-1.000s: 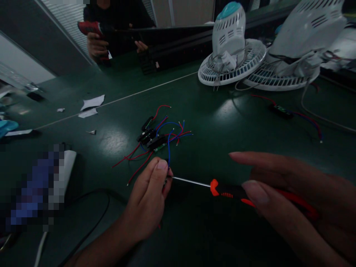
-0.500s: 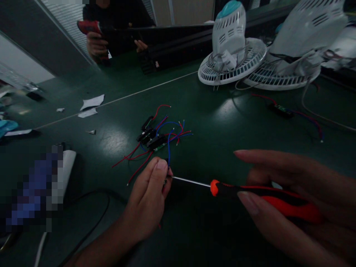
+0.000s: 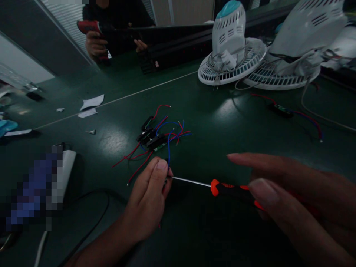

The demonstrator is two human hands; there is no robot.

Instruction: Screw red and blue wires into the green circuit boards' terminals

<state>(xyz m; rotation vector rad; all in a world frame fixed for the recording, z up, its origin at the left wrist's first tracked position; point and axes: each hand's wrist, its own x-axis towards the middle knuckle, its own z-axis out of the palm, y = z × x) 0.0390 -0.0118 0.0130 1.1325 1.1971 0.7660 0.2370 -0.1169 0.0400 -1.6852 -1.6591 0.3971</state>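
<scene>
My left hand (image 3: 148,200) is closed in a pinch around a small part with a blue wire; the part itself is hidden by my fingers. My right hand (image 3: 294,200) grips the red and black handle of a screwdriver (image 3: 230,189), index finger stretched out above it. The thin metal shaft points left and its tip meets the pinched part at my left fingertips. Just beyond lies a tangle of small black parts with red and blue wires (image 3: 157,135) on the dark green table (image 3: 208,111).
Two white fan assemblies (image 3: 232,48) lie at the back right with loose cables. A small board with red and blue wires (image 3: 280,109) lies to the right. Paper scraps (image 3: 91,104) sit at the back left. A person across the table holds a red power tool (image 3: 89,27). A black cable (image 3: 94,218) curves at the lower left.
My right fingers have shifted along the screwdriver handle, rolling it; more of the red handle is covered now. My left hand and the screwdriver tip have stayed in place.
</scene>
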